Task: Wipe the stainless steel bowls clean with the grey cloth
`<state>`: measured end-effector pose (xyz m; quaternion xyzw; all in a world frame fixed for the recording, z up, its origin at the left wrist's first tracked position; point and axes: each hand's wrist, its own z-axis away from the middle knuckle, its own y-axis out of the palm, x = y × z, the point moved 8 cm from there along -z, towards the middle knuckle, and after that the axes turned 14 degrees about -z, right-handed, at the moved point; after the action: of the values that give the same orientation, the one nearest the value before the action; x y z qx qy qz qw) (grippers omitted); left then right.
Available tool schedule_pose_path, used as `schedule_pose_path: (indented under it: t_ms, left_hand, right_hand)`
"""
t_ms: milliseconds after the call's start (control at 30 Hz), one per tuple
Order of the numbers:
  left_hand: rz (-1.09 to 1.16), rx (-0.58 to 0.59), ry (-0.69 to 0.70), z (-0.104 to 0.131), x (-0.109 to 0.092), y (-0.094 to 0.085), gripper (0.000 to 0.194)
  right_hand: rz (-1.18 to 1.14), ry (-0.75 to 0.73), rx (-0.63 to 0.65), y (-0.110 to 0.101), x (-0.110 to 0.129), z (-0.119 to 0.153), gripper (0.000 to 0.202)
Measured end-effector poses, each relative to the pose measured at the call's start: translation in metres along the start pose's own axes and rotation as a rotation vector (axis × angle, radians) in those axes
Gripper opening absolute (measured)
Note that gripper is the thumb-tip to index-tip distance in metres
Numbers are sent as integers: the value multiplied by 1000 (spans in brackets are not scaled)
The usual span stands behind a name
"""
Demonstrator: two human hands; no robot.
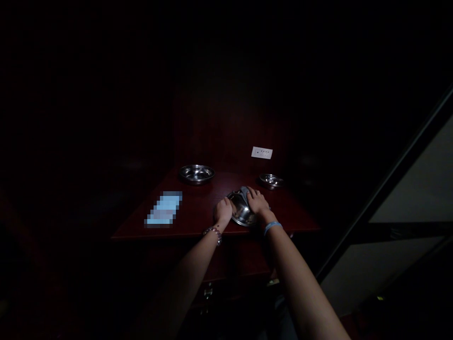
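A shiny metal bowl (242, 215) lies on the dark red tabletop, its rounded outside seeming to face up. My left hand (223, 210), with a beaded bracelet at the wrist, is closed on the bowl's left rim. Over its upper right side my right hand (257, 200) presses a grey cloth (244, 191) against the metal, fingers bent around the cloth. A light blue band circles my right wrist. Part of the bowl's right side is hidden behind my right hand.
A wide metal dish (197, 174) stands at the back left, and a smaller metal bowl (271, 181) at the back right. Left of my hands lies a blurred, light blue rectangle (164, 209). A white wall socket (262, 152) sits above the red tabletop (134, 229).
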<state>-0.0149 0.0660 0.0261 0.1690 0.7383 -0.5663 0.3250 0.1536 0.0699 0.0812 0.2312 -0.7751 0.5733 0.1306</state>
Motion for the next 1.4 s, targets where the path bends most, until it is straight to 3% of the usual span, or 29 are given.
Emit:
schedule_pose_path:
  t_ms: [100,267,467,700,933,1067,1200,1400]
  left_hand:
    - [12,-28,4,-2,2,0,55]
    - [27,-75,30,-6,2,1,53]
    - [245,-154,50,-3,3,-5,44]
    - [690,-211,211,10,-7,-24,42]
    - [901,-236,277,25,-10,-39,39]
    - [907,-248,375,42,-25,-52,20]
    - [816,-267,469,63,-42,-68,15]
    - [653,-389,556,84,-57,-94,36]
  right_hand:
    - [-169,47,-28,0,-16,8,56]
    - [-404,-83,-182,-2,-22,35,57]
    - [-461,-171,-266,-3,-20,70,56]
    - [-217,-438,-254,-12,28,92,51]
    - [-111,-583,-200,-26,78,98,54]
    - [-101,-658,-203,-43,96,99,50]
    - [-197,-687,-220,-64,101,97,46]
    - [-737,-542,-388,-96,68,75,42]
